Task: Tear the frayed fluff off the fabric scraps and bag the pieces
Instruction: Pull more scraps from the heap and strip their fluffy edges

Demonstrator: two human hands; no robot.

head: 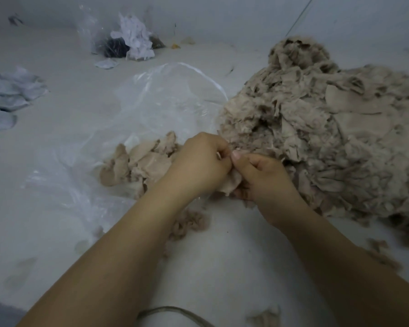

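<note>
Right of centre on the pale floor (pixel 234 267) sits the big heap of beige fabric scraps (pixel 321 142), frayed edges all over, filling most of the right side. Clear plastic bag (pixel 156 100) lies spread flat left of the heap, its near edge running under the left forearm. Small pile of beige pieces (pixel 139 165) rests on the bag plastic just left of the hands; cannot tell if inside the bag or only on top. Left hand (pixel 198 164) and right hand (pixel 262 178) meet at the heap's near edge, touching each other, both with fingers curled, pinching one beige scrap (pixel 230 185) between them; scrap hangs down between the palms. Clump of torn beige fluff (pixel 189 223) on the floor just below the left wrist, more loose bits (pixel 378 246) lower right. Far back, second clear bag (pixel 99 31) holding white scraps (pixel 135 36) and something dark. White fabric pieces (pixel 7 93) at the left edge, well apart from the hands
</note>
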